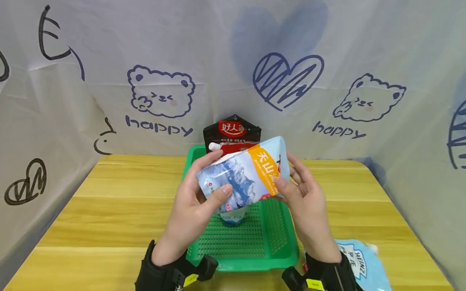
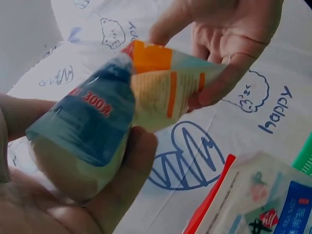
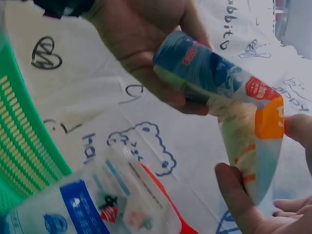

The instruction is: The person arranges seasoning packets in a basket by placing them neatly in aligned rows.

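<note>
Both hands hold a light blue pouch [image 1: 238, 180] with a snowy mountain picture and an orange band, tilted above the green basket [image 1: 251, 264]. My left hand [image 1: 193, 214] grips its lower end, thumb on the printed front and fingers behind. At the upper right end, my right hand [image 1: 309, 206] pinches the side between thumb and fingers. In the left wrist view the pouch's bottom [image 2: 83, 122] looks rounded and full, while its other end narrows flat. The right wrist view shows the left hand [image 3: 146, 53] wrapped round the full end.
Upright at the basket's back stands a black and red pouch [image 1: 233, 123], with a white cap [image 1: 214, 146] before it. A clear sea salt bag [image 2: 258, 195] with a blue label stands in the basket, partly hidden. A light blue Heinz pouch [image 1: 364, 264] lies on the wooden table [image 1: 120, 210] at right.
</note>
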A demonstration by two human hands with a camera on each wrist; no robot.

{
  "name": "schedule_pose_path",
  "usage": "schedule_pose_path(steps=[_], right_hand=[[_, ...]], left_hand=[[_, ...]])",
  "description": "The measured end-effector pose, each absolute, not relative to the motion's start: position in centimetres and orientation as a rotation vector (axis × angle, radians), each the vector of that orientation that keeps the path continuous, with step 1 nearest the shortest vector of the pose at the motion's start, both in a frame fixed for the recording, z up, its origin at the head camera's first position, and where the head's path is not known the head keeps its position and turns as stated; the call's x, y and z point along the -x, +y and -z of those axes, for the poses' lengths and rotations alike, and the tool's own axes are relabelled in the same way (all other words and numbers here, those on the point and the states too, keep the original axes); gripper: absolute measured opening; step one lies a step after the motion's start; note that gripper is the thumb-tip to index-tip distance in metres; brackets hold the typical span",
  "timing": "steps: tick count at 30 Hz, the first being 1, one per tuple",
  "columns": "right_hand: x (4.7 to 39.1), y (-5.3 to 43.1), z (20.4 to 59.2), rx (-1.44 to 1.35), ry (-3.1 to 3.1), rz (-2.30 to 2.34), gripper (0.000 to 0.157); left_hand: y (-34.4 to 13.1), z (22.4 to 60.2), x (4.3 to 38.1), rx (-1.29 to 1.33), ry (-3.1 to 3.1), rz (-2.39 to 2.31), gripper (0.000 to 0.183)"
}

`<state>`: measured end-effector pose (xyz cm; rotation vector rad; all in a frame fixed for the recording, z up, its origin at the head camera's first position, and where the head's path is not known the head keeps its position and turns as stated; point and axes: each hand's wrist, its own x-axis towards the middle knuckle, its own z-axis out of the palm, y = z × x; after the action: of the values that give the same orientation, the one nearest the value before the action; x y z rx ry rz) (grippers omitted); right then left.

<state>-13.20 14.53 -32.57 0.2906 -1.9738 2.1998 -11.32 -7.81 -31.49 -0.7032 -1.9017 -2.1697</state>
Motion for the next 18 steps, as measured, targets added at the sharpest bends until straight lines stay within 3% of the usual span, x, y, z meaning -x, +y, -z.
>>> schedule_pose_path(steps=[10,18], right_hand=[[13.3,14.1,32.6,-0.227,-1.855,-2.147,0.068],[13.3,14.2,32.9,-0.193,-1.832,-2.086,0.066]], left_hand=[[-9.3,31.3,11.4,0.693,-2.115,2.126,0.054],[-9.4,31.2,11.4,0.615,-2.298,2.094,0.057]])
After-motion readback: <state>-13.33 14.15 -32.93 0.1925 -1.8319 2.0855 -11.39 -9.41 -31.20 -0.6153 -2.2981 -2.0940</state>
